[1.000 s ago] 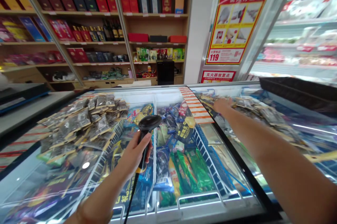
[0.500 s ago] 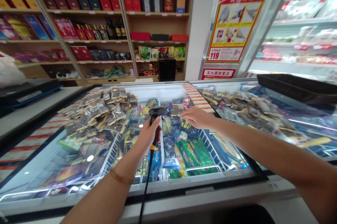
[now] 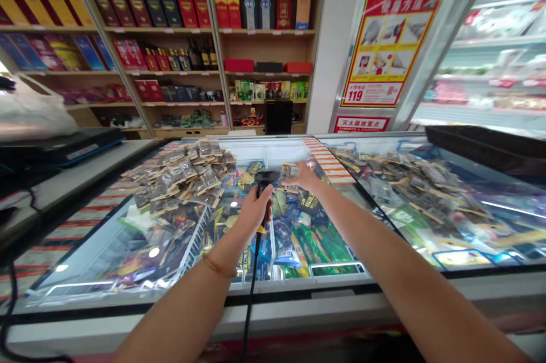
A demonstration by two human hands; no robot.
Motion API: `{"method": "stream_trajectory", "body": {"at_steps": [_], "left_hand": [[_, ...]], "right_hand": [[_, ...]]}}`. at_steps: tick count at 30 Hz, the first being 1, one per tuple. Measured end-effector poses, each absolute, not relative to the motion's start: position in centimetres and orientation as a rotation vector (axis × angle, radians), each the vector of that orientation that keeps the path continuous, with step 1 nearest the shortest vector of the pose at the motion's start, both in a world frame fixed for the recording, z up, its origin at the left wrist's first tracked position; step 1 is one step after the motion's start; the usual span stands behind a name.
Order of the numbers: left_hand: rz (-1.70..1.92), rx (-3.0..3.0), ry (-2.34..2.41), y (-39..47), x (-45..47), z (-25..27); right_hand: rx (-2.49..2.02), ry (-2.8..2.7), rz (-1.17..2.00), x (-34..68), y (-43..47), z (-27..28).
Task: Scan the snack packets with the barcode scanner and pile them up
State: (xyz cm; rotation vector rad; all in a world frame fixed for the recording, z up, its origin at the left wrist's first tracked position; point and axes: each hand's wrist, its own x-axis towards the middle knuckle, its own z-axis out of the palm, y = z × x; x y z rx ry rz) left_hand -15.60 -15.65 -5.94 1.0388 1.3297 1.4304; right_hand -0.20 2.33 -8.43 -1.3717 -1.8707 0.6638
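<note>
My left hand (image 3: 255, 209) is wrapped round the handle of a black barcode scanner (image 3: 268, 177), whose cord hangs down toward me. The scanner's head points at a small clear packet with a tan edge (image 3: 290, 172), lying on the glass lid of a chest freezer. Beside that packet is my right hand (image 3: 307, 177), thumb and fingers apart around its right side; whether they touch it I cannot tell. Left of the scanner lies a pile of similar packets (image 3: 181, 172) with dark contents. Another spread of such packets (image 3: 422, 178) covers the right-hand lid.
Under the glass, wire baskets (image 3: 197, 240) hold colourful frozen packs (image 3: 326, 243). A black tray (image 3: 486, 147) rests at the right. On the left counter stands a dark flat device (image 3: 72, 147) with a white plastic bag (image 3: 34, 110). Shelves of boxes (image 3: 157, 7) line the back.
The view has turned slightly left and tilted up. My right hand's fingers have spread from their closer pose by the packet. The scanner stays in my left hand, near the same packet.
</note>
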Motion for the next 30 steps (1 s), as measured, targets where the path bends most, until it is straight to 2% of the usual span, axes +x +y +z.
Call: {"method": "stream_trajectory", "body": {"at_steps": [6, 13, 19, 30], "left_hand": [[1.397, 1.035, 1.337, -15.7, -15.6, -6.0], [1.218, 1.208, 1.3, -16.7, -15.5, -5.7], [1.175, 1.314, 1.308, -17.5, -14.9, -5.3], [1.171, 1.286, 1.286, -17.7, -14.7, -5.3]], "right_hand": [[-0.951, -1.41, 1.087, -0.8, 2.4, -9.6], [-0.793, -1.291, 1.424, 0.1, 2.6, -9.1], [-0.735, -1.202, 1.422, -0.1, 2.8, -9.3], [-0.81, -1.297, 1.237, -0.5, 2.9, -9.9]]}}
